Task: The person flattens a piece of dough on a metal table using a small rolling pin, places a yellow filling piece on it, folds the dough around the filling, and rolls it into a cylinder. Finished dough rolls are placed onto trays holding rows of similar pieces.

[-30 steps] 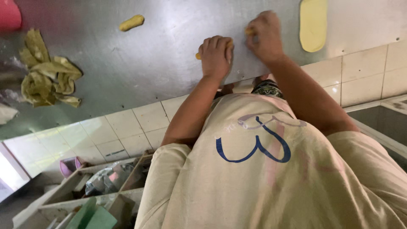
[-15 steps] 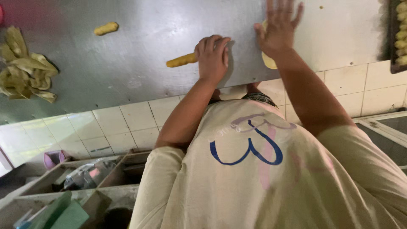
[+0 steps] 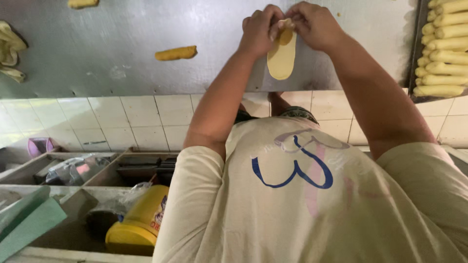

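A pale yellow oval dough sheet [image 3: 282, 58] lies on the steel counter [image 3: 122, 44], with a darker yellow piece of filling [image 3: 286, 35] at its far end. My left hand [image 3: 261, 29] and my right hand [image 3: 314, 24] meet over that end, and the fingers of both pinch the sheet's edge around the filling. A finished yellow roll [image 3: 176, 52] lies loose on the counter, to the left of my left hand. Another roll [image 3: 82, 3] sits at the top edge.
A dark tray [image 3: 418, 53] at the right holds several yellow rolls [image 3: 443, 58]. Yellowish leaf scraps [image 3: 9, 48] lie at the far left. Below the tiled counter front [image 3: 122, 117] are shelves with a yellow jug [image 3: 141, 219], a green sheet [image 3: 29, 219] and a pink cup [image 3: 41, 145].
My left hand has let go of the roll it was rolling, which now lies to the left. Both hands have come together on the far end of the dough sheet.
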Tool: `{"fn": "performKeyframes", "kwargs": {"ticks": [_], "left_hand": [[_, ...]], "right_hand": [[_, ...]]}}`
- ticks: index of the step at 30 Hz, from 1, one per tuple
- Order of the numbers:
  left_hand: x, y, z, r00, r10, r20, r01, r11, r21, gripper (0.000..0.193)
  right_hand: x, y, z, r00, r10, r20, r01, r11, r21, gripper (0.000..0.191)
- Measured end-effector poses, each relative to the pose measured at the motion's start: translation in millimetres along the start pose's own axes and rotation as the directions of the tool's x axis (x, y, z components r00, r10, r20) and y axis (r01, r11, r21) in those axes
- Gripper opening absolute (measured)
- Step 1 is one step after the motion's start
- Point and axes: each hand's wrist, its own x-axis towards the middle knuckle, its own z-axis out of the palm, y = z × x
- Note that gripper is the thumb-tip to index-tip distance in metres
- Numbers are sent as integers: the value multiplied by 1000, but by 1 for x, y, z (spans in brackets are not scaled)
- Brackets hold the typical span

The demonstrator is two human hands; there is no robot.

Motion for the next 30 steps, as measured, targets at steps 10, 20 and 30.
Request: {"fn": "performKeyframes", "kwargs": {"ticks": [10,20,30], "left_hand": [[-64,-17,8,899,438,15,-376,752,541,34],[-87,0,30,965,255,64,-250,818,517,50],[-62,-1,16,954,-159,-255,204,966,159,31]], "right_hand": [[-65,-9,45,854,-511,-95,294,625,-723,21],[-64,0,67,881,-70,-469,-156,890,-427,8],[-62,-5,92,846,25,-533,-222,925,-310,5]]}}
